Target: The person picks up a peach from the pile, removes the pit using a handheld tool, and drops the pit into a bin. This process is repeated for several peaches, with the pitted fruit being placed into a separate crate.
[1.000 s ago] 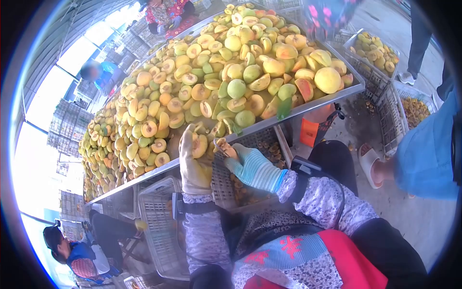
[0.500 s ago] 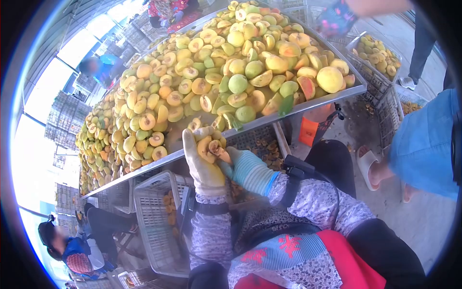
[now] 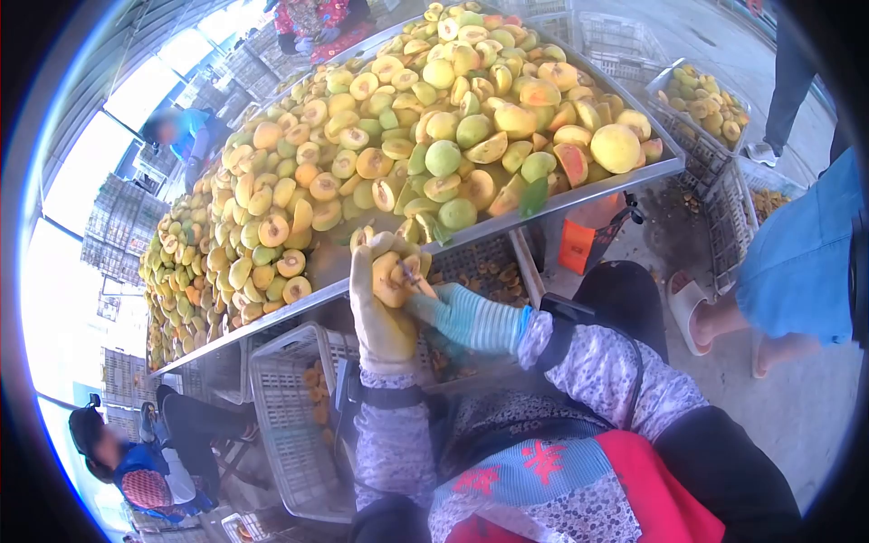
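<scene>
My left hand (image 3: 384, 312), in a pale yellowish glove, holds a cut peach (image 3: 391, 277) in its palm at the near edge of the metal table. My right hand (image 3: 466, 317), in a teal striped glove, is closed at the right side of the peach; something small and dark shows between its fingers and the flesh, too small to make out. Beyond both hands, halved yellow and green peaches (image 3: 371, 163) are heaped on the table (image 3: 561, 206).
A white crate (image 3: 294, 425) stands at lower left, another crate (image 3: 525, 262) under the table edge. An orange bag (image 3: 577, 242) hangs right of it. Crates of fruit (image 3: 706, 104) stand at right. People sit at lower left (image 3: 145, 471) and stand at right (image 3: 801, 253).
My hands stay together at the peach, with the right wrist shifted slightly right. The gloved arm of another person at the upper right has left the view.
</scene>
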`<action>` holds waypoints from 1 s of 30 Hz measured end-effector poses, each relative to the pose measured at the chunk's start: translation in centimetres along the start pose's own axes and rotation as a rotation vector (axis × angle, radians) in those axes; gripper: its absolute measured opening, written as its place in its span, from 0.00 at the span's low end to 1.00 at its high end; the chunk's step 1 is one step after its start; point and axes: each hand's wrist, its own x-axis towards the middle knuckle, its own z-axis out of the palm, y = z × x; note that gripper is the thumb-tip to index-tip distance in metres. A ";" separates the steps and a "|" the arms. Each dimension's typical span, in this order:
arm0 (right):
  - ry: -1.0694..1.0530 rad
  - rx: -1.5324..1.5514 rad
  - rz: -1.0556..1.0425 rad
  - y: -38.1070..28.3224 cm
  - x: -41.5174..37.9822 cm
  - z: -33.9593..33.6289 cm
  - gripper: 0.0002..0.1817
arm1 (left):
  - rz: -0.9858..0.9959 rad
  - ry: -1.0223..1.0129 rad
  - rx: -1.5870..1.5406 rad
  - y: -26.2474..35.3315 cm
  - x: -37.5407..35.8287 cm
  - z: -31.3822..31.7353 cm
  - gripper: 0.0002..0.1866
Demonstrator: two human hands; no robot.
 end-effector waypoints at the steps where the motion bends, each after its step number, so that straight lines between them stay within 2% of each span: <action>1: 0.004 0.000 -0.001 0.6 0.2 -0.2 0.25 | 0.043 -0.046 -0.053 -0.2 0.0 0.0 0.22; 3: 0.173 -0.282 -0.365 1.9 0.8 -0.3 0.24 | 0.031 -0.101 -0.013 0.3 0.7 -1.4 0.23; 4: 0.235 -0.370 -0.423 2.3 0.4 -0.7 0.21 | 0.002 -0.117 -0.042 0.7 0.8 -1.5 0.23; 5: 0.230 -0.370 -0.419 2.8 0.1 -0.8 0.21 | -0.028 -0.128 -0.071 1.0 0.8 -1.7 0.23; 6: 0.315 -0.622 -0.281 3.1 -0.1 -0.9 0.20 | -0.042 -0.023 -0.150 0.8 1.5 -2.1 0.23; 7: 0.406 -0.873 -0.140 3.0 0.0 -1.1 0.19 | -0.040 -0.029 -0.151 0.9 1.9 -2.5 0.23; 9: 0.453 -0.885 -0.198 2.7 0.1 -1.2 0.19 | -0.121 -0.058 -0.266 0.6 2.2 -3.2 0.23; 11: 0.556 -0.874 -0.320 2.3 0.2 -1.3 0.19 | -0.089 -0.097 -0.237 0.4 2.2 -3.7 0.25; 12: 0.527 -0.845 -0.370 2.4 0.3 -1.6 0.19 | -0.103 -0.140 -0.186 0.6 1.9 -3.5 0.25; 13: 0.533 -0.841 -0.368 2.4 0.2 -1.5 0.19 | -0.116 -0.183 -0.136 0.8 1.8 -3.3 0.25; 14: 0.506 -0.861 -0.346 2.3 0.2 -1.4 0.19 | -0.126 -0.140 -0.018 0.8 1.9 -3.3 0.29; 18: 0.519 -0.929 -0.355 2.2 0.3 -1.3 0.19 | -0.179 -0.193 0.056 0.9 1.7 -3.3 0.33; 21: 0.498 -0.905 -0.392 2.2 0.5 -1.1 0.19 | -0.133 0.053 0.037 -0.6 2.9 -3.6 0.41; 22: 0.470 -0.883 -0.400 2.2 0.6 -1.1 0.18 | -0.136 0.051 0.042 -0.7 2.9 -3.7 0.41; 24: 0.480 -0.852 -0.424 2.5 1.0 -0.8 0.18 | -0.161 -0.084 0.080 -0.7 2.8 -3.6 0.42; 28: 0.458 -0.819 -0.395 3.0 1.5 -0.6 0.19 | -0.157 -0.081 0.070 -0.6 2.0 -2.3 0.41; 30: 0.447 -0.813 -0.343 3.1 1.6 -0.3 0.19 | -0.102 -0.005 0.082 -0.7 1.4 -1.5 0.37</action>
